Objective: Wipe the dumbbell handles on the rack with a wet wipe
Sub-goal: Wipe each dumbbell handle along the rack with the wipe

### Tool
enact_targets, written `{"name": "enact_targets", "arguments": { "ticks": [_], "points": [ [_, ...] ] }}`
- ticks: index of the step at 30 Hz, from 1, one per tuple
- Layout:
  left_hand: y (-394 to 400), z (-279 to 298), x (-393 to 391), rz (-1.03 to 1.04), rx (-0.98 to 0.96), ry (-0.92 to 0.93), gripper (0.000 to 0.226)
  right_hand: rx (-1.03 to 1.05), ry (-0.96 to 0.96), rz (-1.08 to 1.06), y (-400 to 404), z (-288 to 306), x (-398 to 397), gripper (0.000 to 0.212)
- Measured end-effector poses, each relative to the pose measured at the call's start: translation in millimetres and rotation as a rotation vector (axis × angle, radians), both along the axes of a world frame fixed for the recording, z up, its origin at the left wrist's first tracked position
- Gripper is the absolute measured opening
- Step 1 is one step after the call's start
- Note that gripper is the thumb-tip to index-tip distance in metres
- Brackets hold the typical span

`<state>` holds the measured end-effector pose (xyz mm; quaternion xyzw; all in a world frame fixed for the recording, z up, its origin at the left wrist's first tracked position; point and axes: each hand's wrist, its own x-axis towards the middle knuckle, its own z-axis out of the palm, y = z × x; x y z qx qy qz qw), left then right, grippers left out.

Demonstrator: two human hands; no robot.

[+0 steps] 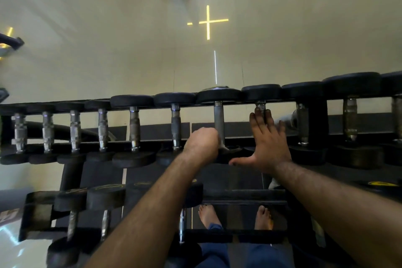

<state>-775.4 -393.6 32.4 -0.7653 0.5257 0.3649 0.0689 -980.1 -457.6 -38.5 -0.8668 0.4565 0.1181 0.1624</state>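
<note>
Two bare hands are seen at the centre of the frame, over the upper shelf of a black metal dumbbell rack (71, 172). The left hand (202, 144) is curled closed beside the smooth grey steel handle (219, 124) of a black-ended dumbbell, probably bunching a wipe, though no wipe is visible. The right hand (266, 141) is laid open, fingers straight, over the next knurled handle (260, 106), seemingly for steadying. More handles are ranged toward the left edge.

Dumbbell handles (219, 123) at twelve o'clock: shiny, partly knurled metal; dumbbell heads (218, 95) matt black rubber; floor (108, 39) glossy.
</note>
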Motion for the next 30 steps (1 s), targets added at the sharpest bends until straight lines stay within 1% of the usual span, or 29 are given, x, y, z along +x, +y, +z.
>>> {"name": "enact_targets", "arguments": {
  "ticks": [2,3,4,6,8,9,10,11,13,14,15,16,17,18,19,20,21,23,25,27,28,30],
  "points": [
    [-0.3,9.1,12.1,0.013,-0.024,0.150,0.017,0.009,-0.005,0.001,0.5,0.5,0.3,0.162],
    [-2.3,10.6,18.8,0.056,-0.050,0.156,0.015,0.012,-0.005,0.000,0.7,0.8,0.3,0.162],
    [-5.2,9.3,25.7,0.116,-0.083,0.106,0.014,0.011,-0.006,-0.001,0.6,1.0,0.3,0.162],
    [-10.4,-0.1,31.1,0.182,-0.091,-0.069,0.013,0.001,-0.004,0.000,0.8,0.7,0.6,0.163],
    [-11.4,-1.0,17.4,0.127,-0.002,-0.125,0.007,-0.004,-0.012,0.003,1.7,0.1,0.6,0.162],
    [-11.0,-1.5,8.6,0.077,0.024,-0.115,0.009,-0.003,-0.014,0.005,1.8,0.2,0.2,0.162],
    [-11.1,-2.1,1.9,0.036,0.023,-0.074,0.010,-0.003,-0.009,0.007,1.6,0.3,-0.1,0.162],
    [-11.1,-1.6,-1.6,0.028,0.004,0.010,0.010,-0.004,-0.003,0.010,1.0,0.2,-0.6,0.162],
    [-11.3,5.5,3.8,0.103,-0.046,0.261,0.016,0.005,-0.005,0.010,0.4,0.8,-1.0,0.163],
    [-11.4,9.5,8.8,0.170,-0.083,0.334,0.019,0.008,-0.009,0.010,0.5,1.1,-1.1,0.163],
    [-13.4,8.3,15.9,0.258,-0.137,0.310,0.022,0.007,-0.010,0.009,0.7,0.9,-1.3,0.162],
    [-16.6,4.4,24.5,0.357,-0.208,0.227,0.023,0.008,-0.009,0.008,1.1,0.8,-1.4,0.162],
    [-20.4,-1.3,32.0,0.429,-0.261,0.102,0.022,0.009,-0.009,0.008,1.3,2.0,-1.3,0.162],
    [-23.4,-6.4,37.5,0.491,-0.274,-0.009,0.018,0.007,-0.011,0.006,1.3,2.3,-1.1,0.162],
    [-25.6,-12.4,40.4,0.556,-0.287,-0.061,0.015,0.001,-0.013,0.002,0.8,2.2,-1.0,0.162],
    [-28.9,-15.3,40.6,0.606,-0.294,-0.062,0.013,-0.004,-0.018,-0.003,0.2,1.8,-0.8,0.162],
    [-31.8,-15.6,38.5,0.581,-0.295,-0.067,0.016,-0.008,-0.023,-0.006,0.1,1.0,-0.9,0.163],
    [-37.1,-16.9,29.5,0.451,-0.275,-0.069,0.020,-0.015,-0.018,-0.001,0.3,-1.2,-1.0,0.163],
    [-33.9,-12.6,19.3,0.278,-0.156,-0.061,0.015,-0.003,-0.004,0.010,0.5,-1.4,-1.6,0.162],
    [-23.3,-2.9,15.1,0.150,-0.064,-0.088,0.010,-0.013,-0.004,0.015,0.3,-0.9,-1.8,0.159],
    [-17.7,1.2,17.2,0.114,-0.059,-0.090,0.010,-0.015,0.006,0.021,0.0,-1.1,-1.7,0.158],
    [-6.0,11.4,25.7,0.142,-0.081,-0.076,0.011,-0.015,0.025,0.051,-0.4,0.2,-0.6,0.154]
  ]
}}
